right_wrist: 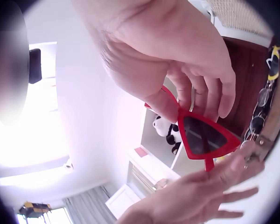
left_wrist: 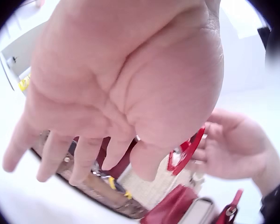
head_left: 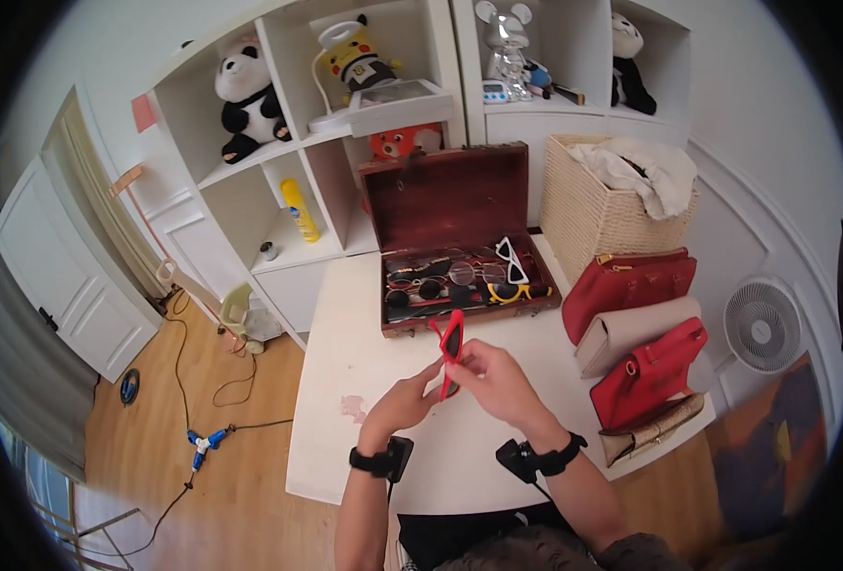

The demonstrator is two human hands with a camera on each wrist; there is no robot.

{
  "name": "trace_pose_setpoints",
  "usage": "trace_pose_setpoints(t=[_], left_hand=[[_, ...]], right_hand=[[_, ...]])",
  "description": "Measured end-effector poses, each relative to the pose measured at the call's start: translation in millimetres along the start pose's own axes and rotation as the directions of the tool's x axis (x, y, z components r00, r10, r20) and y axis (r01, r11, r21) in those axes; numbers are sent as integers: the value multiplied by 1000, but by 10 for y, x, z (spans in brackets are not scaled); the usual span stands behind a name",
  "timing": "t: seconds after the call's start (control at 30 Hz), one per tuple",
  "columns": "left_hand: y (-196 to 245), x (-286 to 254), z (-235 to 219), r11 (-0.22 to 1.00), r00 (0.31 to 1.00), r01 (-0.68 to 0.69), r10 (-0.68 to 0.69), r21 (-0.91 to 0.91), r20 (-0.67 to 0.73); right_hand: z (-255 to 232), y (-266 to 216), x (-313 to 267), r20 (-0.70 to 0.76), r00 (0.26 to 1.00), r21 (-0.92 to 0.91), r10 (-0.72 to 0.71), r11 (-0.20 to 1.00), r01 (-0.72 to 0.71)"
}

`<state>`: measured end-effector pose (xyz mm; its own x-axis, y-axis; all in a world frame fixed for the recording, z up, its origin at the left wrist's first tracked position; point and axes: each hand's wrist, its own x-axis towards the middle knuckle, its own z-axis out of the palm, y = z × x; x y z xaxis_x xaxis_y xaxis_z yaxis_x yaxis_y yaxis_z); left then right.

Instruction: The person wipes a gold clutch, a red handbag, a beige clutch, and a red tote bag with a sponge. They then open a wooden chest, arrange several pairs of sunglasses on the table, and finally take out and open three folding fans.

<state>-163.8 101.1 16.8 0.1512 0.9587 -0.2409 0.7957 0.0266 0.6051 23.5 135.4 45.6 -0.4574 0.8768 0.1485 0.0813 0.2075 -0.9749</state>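
Note:
Red pointed-frame sunglasses (right_wrist: 205, 136) with dark lenses are pinched between the thumb and fingers of my right hand (head_left: 503, 379), above the white table. My left hand (head_left: 403, 404) is beside them, its fingers straight and spread in the left wrist view. In the right wrist view its fingertips come right up to the lower edge of the frame. Beyond both hands, an open dark red wooden case (head_left: 450, 205) holds several pairs of glasses. White-framed sunglasses (head_left: 509, 262) and a yellow-framed pair (head_left: 515, 292) lie at its right end.
Red and beige handbags (head_left: 637, 333) stand in a row along the right side of the white table (head_left: 331, 428). Behind them is a woven basket (head_left: 574, 209) with white cloth. White shelves with plush toys rise at the back. A fan (head_left: 762, 328) stands far right.

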Motion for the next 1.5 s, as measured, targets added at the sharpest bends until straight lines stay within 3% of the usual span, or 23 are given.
trace_pose_setpoints(t=[0.07, 0.13, 0.27, 0.33, 0.37, 0.4, 0.47, 0.6, 0.67, 0.73, 0.8, 0.9, 1.0, 1.13, 1.2, 1.33, 1.43, 1.47, 1.5], left_hand=[[129, -176, 24, 915, 981, -189, 160, -357, -109], [229, -277, 81, 917, 986, -160, 136, -365, -92], [143, -279, 278, 807, 977, -210, 158, -552, -140], [86, -178, 278, 884, 973, -222, 173, -410, -153], [-8, -80, 296, 952, 967, -170, 112, -253, -229], [-80, 45, 282, 952, 967, -170, 111, -253, -230], [-198, 342, 236, 996, 953, 62, -77, -61, -292], [-364, 882, 324, 970, 970, -10, -50, -241, -240], [-312, 1005, 375, 996, 977, -2, -18, -92, -212], [-314, 1109, 411, 989, 980, 33, -60, -142, -189], [-376, 1207, 506, 998, 962, 64, -57, 15, -266], [-382, 1240, 553, 992, 956, 93, -63, 91, -285], [-352, 1208, 463, 996, 976, 76, -86, -56, -202], [-395, 1237, 440, 993, 976, 107, -95, 49, -195], [-386, 1222, 450, 993, 965, 54, -25, 106, -260], [-231, 1080, 397, 994, 956, 60, -29, 96, -292], [161, 675, 251, 999, 974, 45, -39, 22, -222], [280, 523, 240, 958, 993, -35, 0, -283, -122], [386, 368, 238, 822, 997, -75, 66, -565, -36]], right_hand=[[30, -95, -192, 26, 998, 74, 51, 996, -52], [64, -51, -306, 1, 1000, 168, 19, 986, -19], [30, 52, -468, -99, 994, 164, -48, 984, 64], [0, 172, -533, -129, 990, 179, -50, 981, 73], [-19, 232, -566, -157, 986, 191, -52, 978, 82], [-36, 266, -593, -156, 986, 191, -52, 978, 82], [-77, 337, -624, -187, 982, 254, -9, 965, 57], [-179, 523, -657, -229, 973, 273, 20, 961, 45], [-232, 532, -681, -240, 970, 294, 43, 955, 30], [-296, 545, -690, -254, 965, 290, 61, 957, 16], [-353, 571, -701, -267, 960, 285, 82, 958, -3], [-411, 587, -680, -275, 958, 325, 82, 945, 12], [-429, 580, -676, -267, 959, 380, 97, 925, 12], [-415, 591, -670, -243, 963, 392, 118, 920, -14], [-379, 582, -674, -232, 965, 395, 122, 919, -21], [-320, 563, -750, -210, 967, 442, 142, 896, -35], [-345, 522, -832, -205, 968, 488, 145, 872, -27], [-352, 504, -850, -200, 970, 519, 138, 855, -15], [-352, 482, -869, -200, 969, 522, 145, 853, -20]])
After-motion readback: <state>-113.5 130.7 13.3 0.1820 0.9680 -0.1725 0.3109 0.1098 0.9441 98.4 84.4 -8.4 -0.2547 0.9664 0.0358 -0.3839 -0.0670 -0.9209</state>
